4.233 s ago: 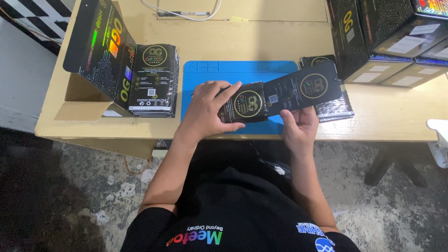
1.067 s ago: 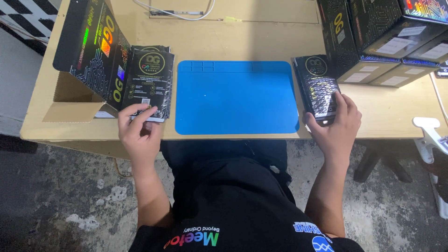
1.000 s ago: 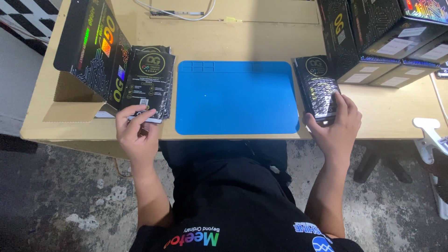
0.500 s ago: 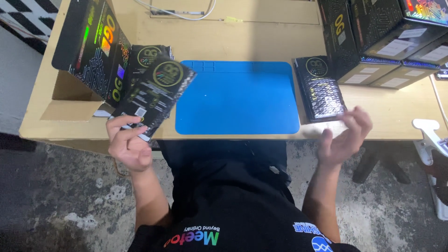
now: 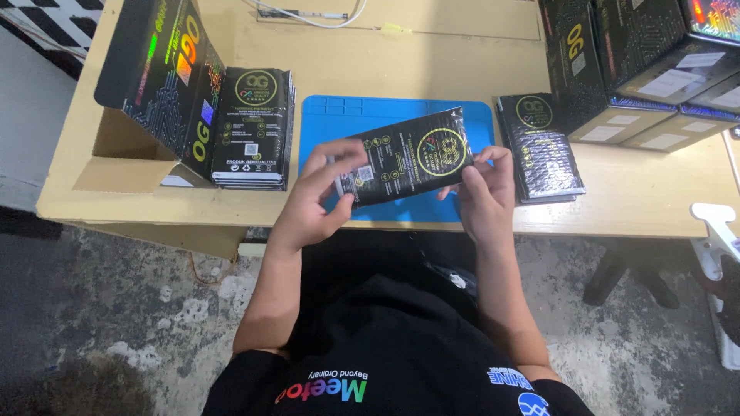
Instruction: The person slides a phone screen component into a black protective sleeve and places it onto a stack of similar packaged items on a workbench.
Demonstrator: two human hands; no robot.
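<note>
Over the blue mat (image 5: pixel 331 123) on the bench (image 5: pixel 370 65), the left hand (image 5: pixel 320 192) and right hand (image 5: pixel 482 192) each close a grip on one end of a flat black packet (image 5: pixel 405 158), seemingly mid-handling between the left stack (image 5: pixel 250 127) and right stack (image 5: pixel 543 146); next comes careful repositioning.

The packet (image 5: pixel 405 156) is black with gold rings and white print; the mat (image 5: pixel 320 123) is plain blue; the table (image 5: pixel 432 58) is pale wood.
</note>
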